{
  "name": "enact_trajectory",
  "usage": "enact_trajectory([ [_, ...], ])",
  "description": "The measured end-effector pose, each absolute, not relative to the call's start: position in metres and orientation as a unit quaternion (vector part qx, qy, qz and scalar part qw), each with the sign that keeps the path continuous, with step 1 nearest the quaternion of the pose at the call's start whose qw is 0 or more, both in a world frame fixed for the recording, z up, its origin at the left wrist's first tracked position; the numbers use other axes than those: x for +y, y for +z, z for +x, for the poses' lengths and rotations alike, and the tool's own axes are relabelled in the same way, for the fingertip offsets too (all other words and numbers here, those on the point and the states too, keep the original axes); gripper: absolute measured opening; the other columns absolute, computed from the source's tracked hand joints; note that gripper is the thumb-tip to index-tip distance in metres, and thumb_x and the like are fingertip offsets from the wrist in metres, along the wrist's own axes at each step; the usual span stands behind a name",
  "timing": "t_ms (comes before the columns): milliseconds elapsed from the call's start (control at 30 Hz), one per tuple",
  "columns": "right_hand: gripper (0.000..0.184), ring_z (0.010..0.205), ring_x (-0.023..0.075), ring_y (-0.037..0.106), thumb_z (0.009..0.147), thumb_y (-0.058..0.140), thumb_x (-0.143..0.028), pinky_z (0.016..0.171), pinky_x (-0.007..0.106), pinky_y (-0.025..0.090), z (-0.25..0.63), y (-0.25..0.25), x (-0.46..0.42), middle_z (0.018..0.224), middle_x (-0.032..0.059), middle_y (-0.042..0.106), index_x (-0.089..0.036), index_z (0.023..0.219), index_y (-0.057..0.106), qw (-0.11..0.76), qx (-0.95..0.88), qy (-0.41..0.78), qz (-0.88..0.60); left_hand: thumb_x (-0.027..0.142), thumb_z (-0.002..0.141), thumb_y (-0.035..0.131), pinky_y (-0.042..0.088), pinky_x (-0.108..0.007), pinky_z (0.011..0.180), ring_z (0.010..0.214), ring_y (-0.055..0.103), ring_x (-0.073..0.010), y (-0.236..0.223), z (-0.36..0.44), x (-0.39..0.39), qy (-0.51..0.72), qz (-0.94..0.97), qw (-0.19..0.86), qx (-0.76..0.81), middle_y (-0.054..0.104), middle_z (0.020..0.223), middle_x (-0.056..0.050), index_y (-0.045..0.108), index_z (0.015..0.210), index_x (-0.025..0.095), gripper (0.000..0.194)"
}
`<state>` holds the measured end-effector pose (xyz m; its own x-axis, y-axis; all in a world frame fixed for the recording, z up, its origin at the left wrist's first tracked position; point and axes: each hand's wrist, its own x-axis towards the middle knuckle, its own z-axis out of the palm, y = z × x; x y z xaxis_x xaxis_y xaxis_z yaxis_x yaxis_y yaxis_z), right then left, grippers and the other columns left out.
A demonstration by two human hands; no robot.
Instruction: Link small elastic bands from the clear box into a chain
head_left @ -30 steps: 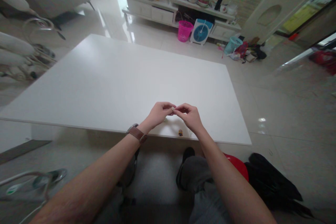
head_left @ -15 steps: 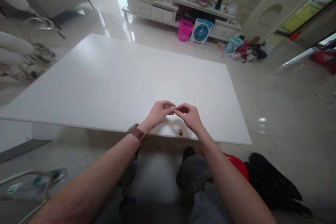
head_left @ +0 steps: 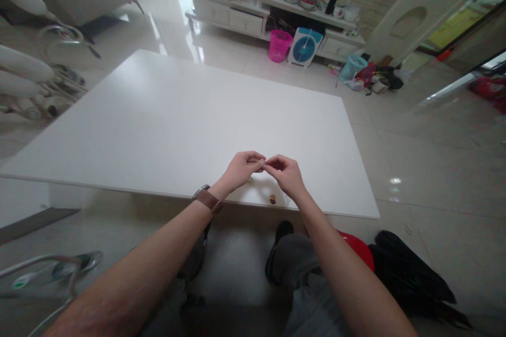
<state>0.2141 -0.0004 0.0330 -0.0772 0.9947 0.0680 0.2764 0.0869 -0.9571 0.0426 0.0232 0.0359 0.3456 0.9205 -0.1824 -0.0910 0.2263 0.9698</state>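
Above the near part of a white table, my left hand and my right hand meet at the fingertips. Pinched between them is a small pale object with gold-coloured bands, too small to name for certain. Both hands are closed on it, thumbs and fingers together. Below my right hand, near the front edge, lies a small yellow and dark piece. A tiny pale thing partly shows under my left hand. A faint clear or white bit lies beside my right wrist.
Beyond the table stand a pink basket, a blue and white fan and a light blue basket by a low cabinet. White chairs are at left. A red stool and dark cloth lie at lower right.
Both hands keep the pinch on the small banded object, with hardly any movement. The whole view has shifted very slightly.
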Motion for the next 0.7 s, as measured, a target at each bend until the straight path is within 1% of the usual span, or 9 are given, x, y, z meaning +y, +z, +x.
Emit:
enact_trajectory([
  [100, 0.026, 0.075, 0.0191, 0.069, 0.079, 0.079, -0.045, 0.074, 0.033, 0.056, 0.2138, 0.0331, 0.0, 0.081, 0.004, 0.075, -0.02, 0.082, 0.073, 0.429, -0.597, 0.42, -0.533, 0.03, 0.077, 0.079, 0.06, -0.038, 0.086, 0.077, 0.072, -0.0177, 0.0328, 0.0423, 0.0234, 0.384, 0.486, 0.663, 0.42, 0.075, 0.078, -0.007, 0.073, 0.09, 0.012, 0.023],
  [367, 0.025, 0.078, 0.021, 0.071, 0.079, 0.079, -0.044, 0.075, 0.033, 0.056, 0.2147, 0.0326, -0.0001, 0.083, 0.0053, 0.076, -0.02, 0.085, 0.075, 0.432, -0.589, 0.432, -0.528, 0.022, 0.078, 0.075, 0.06, -0.036, 0.087, 0.076, 0.072, -0.0164, 0.0357, 0.0435, 0.0226, 0.378, 0.484, 0.666, 0.422, 0.075, 0.078, -0.006, 0.073, 0.09, 0.011, 0.016],
  [700, 0.024, 0.076, 0.0201, 0.069, 0.079, 0.077, -0.043, 0.074, 0.033, 0.056, 0.2144, 0.0339, -0.0002, 0.082, 0.0053, 0.076, -0.02, 0.083, 0.075, 0.423, -0.59, 0.434, -0.533, 0.023, 0.079, 0.076, 0.059, -0.038, 0.086, 0.077, 0.072, -0.0179, 0.0372, 0.0426, 0.0215, 0.37, 0.497, 0.659, 0.426, 0.077, 0.08, -0.009, 0.073, 0.095, 0.011, 0.021],
])
